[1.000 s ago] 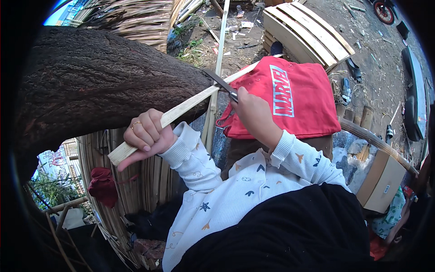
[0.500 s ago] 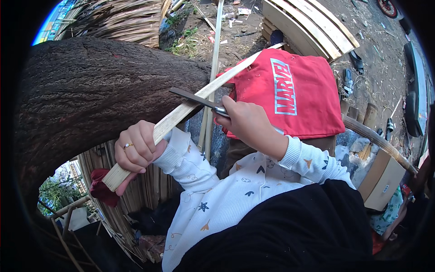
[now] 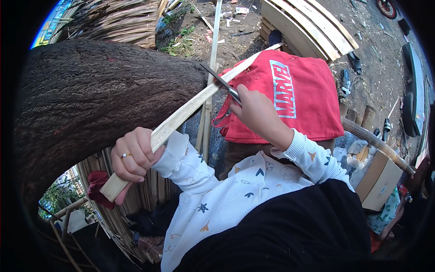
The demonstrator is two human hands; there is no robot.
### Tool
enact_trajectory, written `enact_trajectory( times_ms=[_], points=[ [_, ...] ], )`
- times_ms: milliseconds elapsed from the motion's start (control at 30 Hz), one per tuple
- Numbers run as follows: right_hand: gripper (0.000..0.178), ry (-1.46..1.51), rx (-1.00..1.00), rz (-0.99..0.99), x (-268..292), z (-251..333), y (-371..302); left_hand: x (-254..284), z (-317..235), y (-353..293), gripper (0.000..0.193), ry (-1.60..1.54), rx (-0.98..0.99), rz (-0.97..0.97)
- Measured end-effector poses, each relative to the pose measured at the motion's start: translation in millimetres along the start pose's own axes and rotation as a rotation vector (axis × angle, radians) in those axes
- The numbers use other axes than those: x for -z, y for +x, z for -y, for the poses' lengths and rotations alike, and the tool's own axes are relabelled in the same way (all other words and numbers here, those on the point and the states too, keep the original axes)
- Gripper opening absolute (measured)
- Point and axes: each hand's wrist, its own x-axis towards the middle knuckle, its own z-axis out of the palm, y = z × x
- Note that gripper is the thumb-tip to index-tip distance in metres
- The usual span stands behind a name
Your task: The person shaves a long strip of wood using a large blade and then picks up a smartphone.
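Observation:
A long, pale bamboo strip (image 3: 190, 107) runs slantwise from the lower left up over my lap. My left hand (image 3: 132, 154), a ring on one finger, is wrapped around its near end. In my right hand (image 3: 260, 111) is a knife (image 3: 216, 77) with a dark blade, which lies across the strip's far half, touching it. Most of the knife's handle is hidden in my fist. Beneath the strip's far part, a red cloth bag (image 3: 312, 99) with a printed panel covers my lap.
A thick tree trunk (image 3: 99, 95) fills the left side. Beyond the lap, another long strip (image 3: 215, 41) and stacked pale planks (image 3: 308, 27) lie on the littered ground. At the right are sandals (image 3: 346, 82), a bamboo pole (image 3: 376, 141) and a cardboard box (image 3: 379, 181).
My right hand and the knife have slid away from me along the bamboo strip, toward its far end. The blade's angle has steepened. My left hand keeps its grip, shifted only slightly.

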Motion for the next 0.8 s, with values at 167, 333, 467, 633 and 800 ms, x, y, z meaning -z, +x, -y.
enact_trajectory(
  times_ms=[167,333,467,633,800],
  points=[
    [0.025,0.116,0.130,0.146,12,45,-25,11,-13,-3,0.052,-0.010,0.061,0.091],
    [0.023,0.160,0.140,0.156,6,46,-27,8,-15,0,0.048,0.036,0.095,0.058],
    [0.022,0.145,0.175,0.114,5,39,-32,7,-12,0,0.051,0.073,0.112,0.002],
    [0.022,0.198,0.075,0.167,10,45,-36,-1,-9,-6,0.054,0.094,-0.015,-0.119],
    [0.023,0.247,0.080,0.138,12,45,-39,-19,-16,-2,0.070,0.550,-0.024,-0.406]
  ],
)
